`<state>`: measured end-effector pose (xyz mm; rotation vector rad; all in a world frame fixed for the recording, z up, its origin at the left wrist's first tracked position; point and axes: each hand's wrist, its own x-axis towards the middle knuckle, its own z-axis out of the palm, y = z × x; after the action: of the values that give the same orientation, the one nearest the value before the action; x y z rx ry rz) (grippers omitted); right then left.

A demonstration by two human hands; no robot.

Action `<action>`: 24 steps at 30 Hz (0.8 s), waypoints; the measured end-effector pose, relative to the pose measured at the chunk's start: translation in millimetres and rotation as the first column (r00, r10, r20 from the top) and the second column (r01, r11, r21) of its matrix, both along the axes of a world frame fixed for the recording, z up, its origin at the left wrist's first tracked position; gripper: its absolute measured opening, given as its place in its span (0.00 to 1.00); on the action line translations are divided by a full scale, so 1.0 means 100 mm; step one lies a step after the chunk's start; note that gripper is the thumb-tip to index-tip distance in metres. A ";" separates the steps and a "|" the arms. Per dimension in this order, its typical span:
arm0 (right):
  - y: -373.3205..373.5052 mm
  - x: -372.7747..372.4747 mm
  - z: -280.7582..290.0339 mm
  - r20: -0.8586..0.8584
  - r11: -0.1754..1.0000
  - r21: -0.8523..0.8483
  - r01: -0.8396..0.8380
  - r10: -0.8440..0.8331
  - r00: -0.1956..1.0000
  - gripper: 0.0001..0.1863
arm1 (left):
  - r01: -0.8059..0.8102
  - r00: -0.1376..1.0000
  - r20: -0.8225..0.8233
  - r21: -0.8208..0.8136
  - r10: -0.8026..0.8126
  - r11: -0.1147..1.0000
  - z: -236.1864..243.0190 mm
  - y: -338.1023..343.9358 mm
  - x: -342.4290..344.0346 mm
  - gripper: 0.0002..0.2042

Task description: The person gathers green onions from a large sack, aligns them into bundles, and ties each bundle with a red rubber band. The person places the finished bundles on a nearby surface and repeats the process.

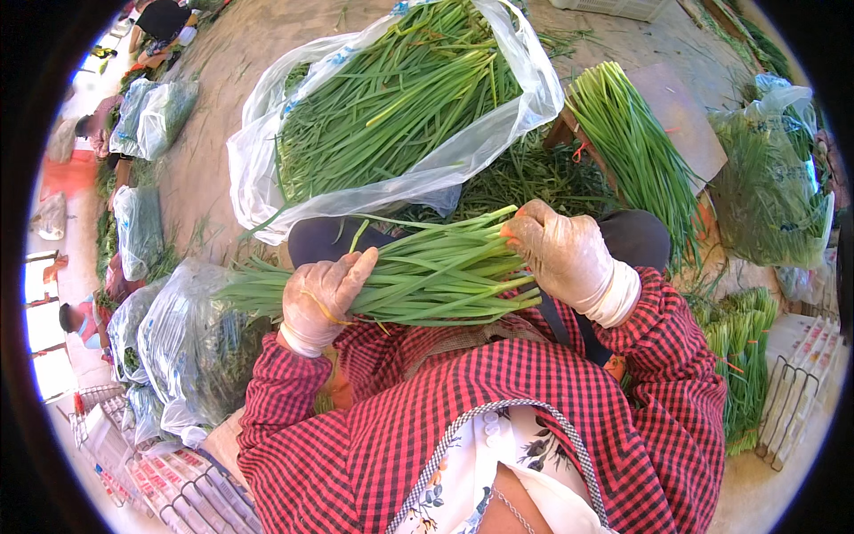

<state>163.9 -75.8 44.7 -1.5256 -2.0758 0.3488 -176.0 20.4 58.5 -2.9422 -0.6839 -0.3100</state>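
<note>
A bundle of long green leafy stems [418, 276] lies crosswise over my lap, pale ends to the right. My gloved left hand [325, 298] is closed round its leafy left part; a thin yellow band shows at that hand. My gloved right hand [560, 254] is closed on the pale end at the right. Beyond them sits an open clear bag [249, 178] full of similar greens. At right, a trimmed bunch [627, 142] lies on a grey board [689, 107].
Filled clear bags [191, 347] line the left, others [769, 187] stand at the right. Tied bunches [743, 374] and wire racks [792, 400] are low at the right, plastic crates [169, 481] at lower left. Other people [84, 325] appear along the far left edge.
</note>
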 end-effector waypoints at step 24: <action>0.35 -0.19 0.04 -0.182 0.992 -0.068 -0.104 0.090 0.979 0.09 | -0.067 0.998 0.008 0.198 0.066 0.978 0.12 0.04 -0.06 0.26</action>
<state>144.4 -40.8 49.0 -1.3844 -2.0192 0.5873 -182.3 24.7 70.6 -2.7247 -0.7056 -0.3528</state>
